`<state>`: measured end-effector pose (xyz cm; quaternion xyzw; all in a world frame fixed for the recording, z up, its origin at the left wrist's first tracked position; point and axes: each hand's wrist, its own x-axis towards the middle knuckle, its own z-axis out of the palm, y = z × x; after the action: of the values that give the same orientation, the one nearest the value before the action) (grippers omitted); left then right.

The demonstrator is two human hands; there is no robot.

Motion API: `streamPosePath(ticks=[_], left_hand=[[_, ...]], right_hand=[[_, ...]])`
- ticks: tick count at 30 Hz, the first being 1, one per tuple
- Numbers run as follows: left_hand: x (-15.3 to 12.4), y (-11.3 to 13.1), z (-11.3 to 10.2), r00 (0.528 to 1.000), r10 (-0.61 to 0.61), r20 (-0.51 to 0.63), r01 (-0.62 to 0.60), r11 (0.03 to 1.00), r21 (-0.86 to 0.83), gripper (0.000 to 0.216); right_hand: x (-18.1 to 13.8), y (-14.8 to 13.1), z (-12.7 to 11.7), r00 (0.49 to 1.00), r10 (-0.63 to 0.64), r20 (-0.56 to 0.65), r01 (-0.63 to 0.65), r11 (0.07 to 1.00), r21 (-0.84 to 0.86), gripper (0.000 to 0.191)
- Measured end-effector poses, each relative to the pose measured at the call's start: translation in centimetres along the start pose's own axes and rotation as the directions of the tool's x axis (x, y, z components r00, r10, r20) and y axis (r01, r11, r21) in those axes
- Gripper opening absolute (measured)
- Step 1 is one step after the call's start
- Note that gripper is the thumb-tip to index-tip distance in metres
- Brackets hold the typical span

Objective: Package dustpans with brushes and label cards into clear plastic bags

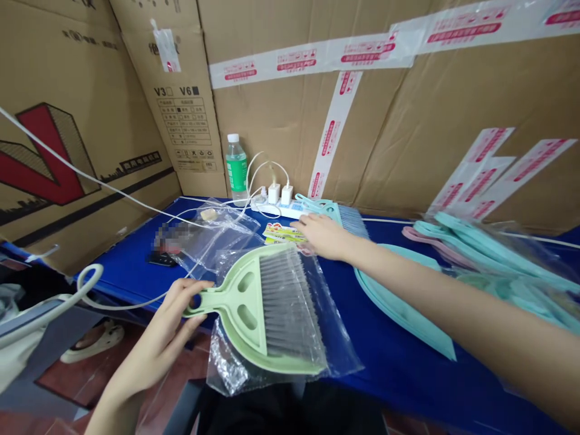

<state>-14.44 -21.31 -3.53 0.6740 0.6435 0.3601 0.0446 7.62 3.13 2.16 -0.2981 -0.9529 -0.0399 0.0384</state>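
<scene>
My left hand is closed round the handle of a pale green dustpan. A matching hand brush with grey bristles lies nested in the pan. Clear plastic wrap covers the bristles and hangs out past the pan's edges, over the table's front edge. My right hand reaches across to a few bright printed cards. Its fingers are bent together at the cards' right end; the thumb and whatever is pinched are hidden. Just behind that hand lies a light blue brush.
A light blue dustpan lies under my right forearm. More blue and pink sets are piled at right. A power strip with white chargers and a water bottle stand by the cardboard wall. White cables cross the left side.
</scene>
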Motion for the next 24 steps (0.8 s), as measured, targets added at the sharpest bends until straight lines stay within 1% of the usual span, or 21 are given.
streamPosePath(ticks=[2,4,5,6,7,8,10,12,14,15,16,17,18,19,20,22,24], left_hand=[[0.7,0.2,0.0,1.000,0.005,-0.004,-0.005,1.000,0.012,0.030],[1.3,0.2,0.2,1.000,0.019,-0.005,-0.019,1.000,0.019,0.030],[1.7,0.2,0.4,0.999,0.032,-0.005,-0.032,0.999,0.020,0.030],[2.0,0.2,0.7,0.999,0.050,-0.007,-0.050,0.999,0.020,0.029],[2.3,0.3,1.0,0.997,0.071,-0.012,-0.071,0.997,0.020,0.029],[2.6,0.4,1.4,0.995,0.093,-0.021,-0.092,0.996,0.020,0.029],[3.1,0.7,2.3,0.992,0.125,-0.034,-0.125,0.992,0.016,0.029],[3.5,1.3,3.1,0.991,0.131,-0.039,-0.131,0.991,0.006,0.029],[3.9,2.0,3.5,0.993,0.117,-0.024,-0.117,0.993,-0.016,0.030],[4.1,2.3,3.6,0.994,0.110,-0.005,-0.110,0.993,-0.032,0.030],[4.4,2.6,3.6,0.994,0.103,0.021,-0.101,0.993,-0.053,0.031],[4.8,2.8,3.5,0.994,0.094,0.056,-0.089,0.993,-0.080,0.031],[5.3,3.0,3.3,0.992,0.082,0.098,-0.070,0.990,-0.121,0.032],[5.9,3.1,3.2,0.987,0.062,0.147,-0.035,0.984,-0.177,0.035],[6.6,3.3,3.1,0.981,0.033,0.192,0.014,0.971,-0.239,0.039],[8.4,3.4,3.2,0.958,-0.042,0.283,0.149,0.918,-0.369,0.050],[10.2,3.4,3.8,0.929,-0.094,0.358,0.251,0.870,-0.425,0.055]], right_hand=[[-1.0,0.6,-1.5,0.994,0.061,-0.088,-0.059,0.998,0.026,0.033],[-3.1,0.8,-2.9,0.976,0.114,-0.185,-0.103,0.992,0.071,0.033],[-4.5,0.5,-3.3,0.965,0.138,-0.223,-0.114,0.987,0.117,0.030],[-6.0,0.1,-3.4,0.956,0.181,-0.230,-0.109,0.950,0.294,0.025],[-7.5,-0.3,-3.2,0.956,0.220,-0.193,-0.109,0.878,0.466,0.021],[-8.8,-0.9,-2.9,0.964,0.234,-0.126,-0.116,0.799,0.590,0.023],[-10.8,-1.7,-1.6,0.967,0.256,0.004,-0.172,0.640,0.749,0.031],[-11.9,-2.1,-0.3,0.956,0.263,0.127,-0.234,0.427,0.874,0.040],[-12.3,-1.9,0.8,0.938,0.267,0.220,-0.266,0.151,0.952,0.045],[-12.4,-1.8,1.3,0.929,0.265,0.258,-0.272,0.014,0.962,0.046],[-12.4,-1.6,1.6,0.919,0.263,0.293,-0.275,-0.104,0.956,0.046],[-12.5,-1.5,1.8,0.911,0.259,0.322,-0.278,-0.194,0.941,0.045],[-12.7,-1.4,2.0,0.904,0.254,0.343,-0.281,-0.251,0.926,0.045],[-12.8,-1.4,2.2,0.901,0.257,0.349,-0.278,-0.276,0.920,0.044],[-13.0,-1.4,2.3,0.901,0.263,0.344,-0.271,-0.279,0.921,0.043],[-13.5,-1.5,2.3,0.911,0.264,0.317,-0.251,-0.257,0.933,0.043],[-13.8,-1.7,2.2,0.922,0.257,0.291,-0.236,-0.222,0.946,0.047]])
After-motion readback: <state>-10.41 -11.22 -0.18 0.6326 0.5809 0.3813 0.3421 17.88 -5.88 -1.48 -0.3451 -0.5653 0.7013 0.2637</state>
